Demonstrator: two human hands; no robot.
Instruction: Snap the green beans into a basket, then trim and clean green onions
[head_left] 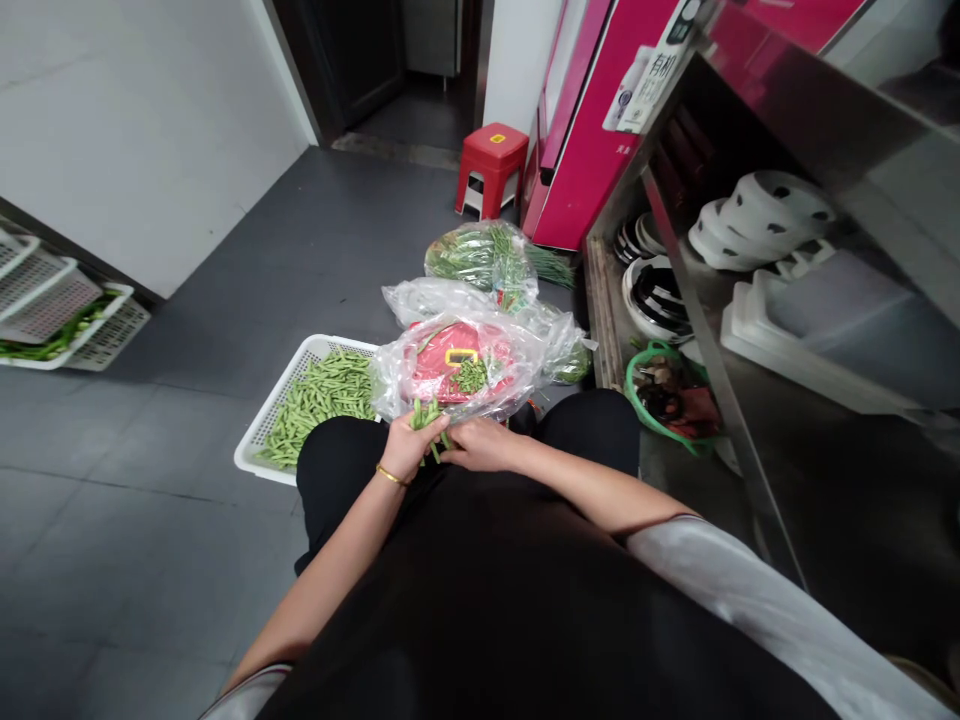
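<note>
A small bunch of green beans [426, 412] is gripped in my left hand [406, 446], its tips poking out above the thumb. My right hand [480, 444] is closed and meets the bunch from the right; its fingertips are at the lower bean ends, and what they pinch is hard to see. Just beyond my hands, a clear plastic bag [386, 385] lies spread over a red stool [427, 360], with a little heap of bean pieces [470, 376] on it. To the left, a white basket [247, 452] holds many green beans [319, 400].
Bagged green vegetables [480, 250] lie on the floor beyond the stool. Another red stool [495, 150] stands near the pink fridge [592, 140]. On the right is a metal shelf [720, 400] with a green basket [637, 400] beneath. White crates [97, 335] stand at far left.
</note>
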